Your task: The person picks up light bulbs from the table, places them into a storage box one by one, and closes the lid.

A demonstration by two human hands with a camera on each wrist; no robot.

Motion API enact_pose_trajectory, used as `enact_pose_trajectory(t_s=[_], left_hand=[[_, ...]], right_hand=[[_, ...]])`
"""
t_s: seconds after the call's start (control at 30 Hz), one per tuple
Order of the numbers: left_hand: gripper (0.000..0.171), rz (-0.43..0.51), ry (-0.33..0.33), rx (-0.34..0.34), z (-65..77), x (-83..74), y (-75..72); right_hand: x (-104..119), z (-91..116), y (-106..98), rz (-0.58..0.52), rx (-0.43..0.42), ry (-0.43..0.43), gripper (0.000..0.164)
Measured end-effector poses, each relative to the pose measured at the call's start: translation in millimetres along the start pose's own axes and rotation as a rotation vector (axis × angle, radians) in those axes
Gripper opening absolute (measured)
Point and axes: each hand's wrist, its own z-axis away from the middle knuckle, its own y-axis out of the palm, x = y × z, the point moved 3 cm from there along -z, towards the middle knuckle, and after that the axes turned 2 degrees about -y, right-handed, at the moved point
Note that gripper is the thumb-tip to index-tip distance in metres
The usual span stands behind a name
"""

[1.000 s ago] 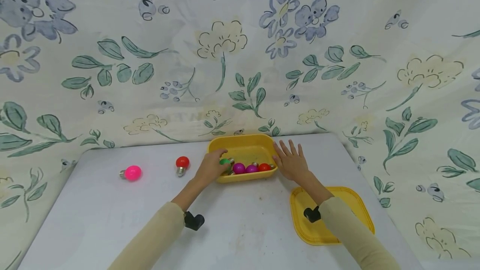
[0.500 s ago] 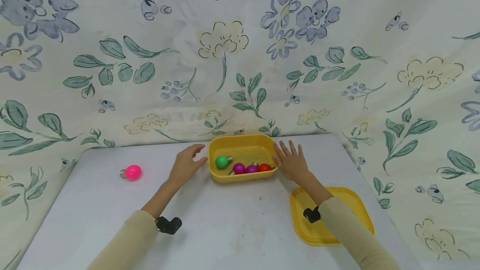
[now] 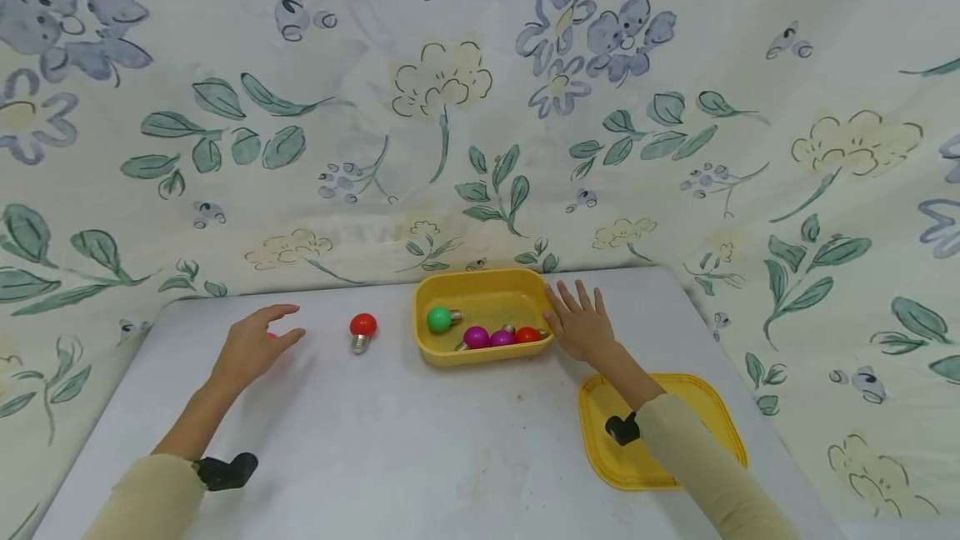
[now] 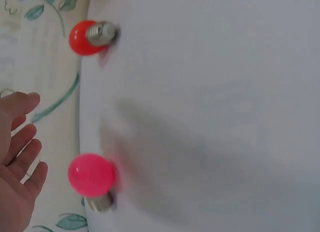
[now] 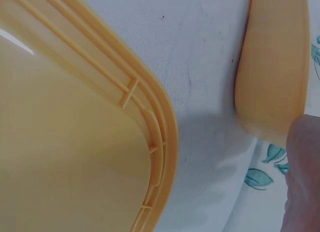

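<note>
My left hand (image 3: 255, 348) hovers with loosely bent fingers over a pink light bulb (image 4: 91, 174), which it mostly hides in the head view. Thumb and fingers stand apart, with nothing gripped. To its right on the table lies a red light bulb (image 3: 363, 325). A yellow plastic container (image 3: 495, 283) holds a green bulb (image 3: 438, 320), two purple bulbs (image 3: 476, 337) and a red bulb (image 3: 527, 336). Against the container's right end my right hand (image 3: 585, 330) rests, fingers straight and spread.
A yellow lid (image 3: 600, 432) lies on the white table (image 3: 420, 457) under my right forearm. Behind the table's back edge hangs a floral cloth (image 3: 360, 148). Both wrists wear black camera mounts.
My left hand has drawn back from the green bulb in the container and travelled left, past the red bulb, to the pink one. My right hand stays at the container's end.
</note>
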Motion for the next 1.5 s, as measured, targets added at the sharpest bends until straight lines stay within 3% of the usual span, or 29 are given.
enact_pose_trajectory(t_s=[0.2,0.3,0.43,0.53,0.73,1.23,1.5], left_hand=[[0.054,0.003,-0.102,0.099,11.3,37.2,-16.4],[0.06,-0.004,-0.112,0.104,4.8,78.4,-7.2],[0.066,0.002,-0.133,0.119,2.3,99.5,-2.8],[0.065,0.028,-0.169,0.171,12.9,76.4,-11.4],[0.062,0.029,-0.159,0.214,15.8,69.5,-8.2],[0.056,-0.015,-0.051,0.174,12.4,61.1,2.0],[0.053,-0.018,0.036,0.11,12.8,38.3,5.2]], right_hand=[[0.0,0.3,-1.0,-0.008,0.002,-0.008,0.061],[0.0,0.2,-1.1,-0.011,0.0,-0.008,0.061],[-0.7,-0.3,0.3,-0.009,0.004,0.0,0.061],[-0.9,-0.9,1.7,0.001,0.008,0.001,0.061],[0.5,-0.5,1.0,0.007,0.01,-0.004,0.062],[0.1,-0.5,0.5,0.007,0.0,-0.004,0.061],[0.2,-1.1,1.0,0.019,0.012,0.0,0.061]])
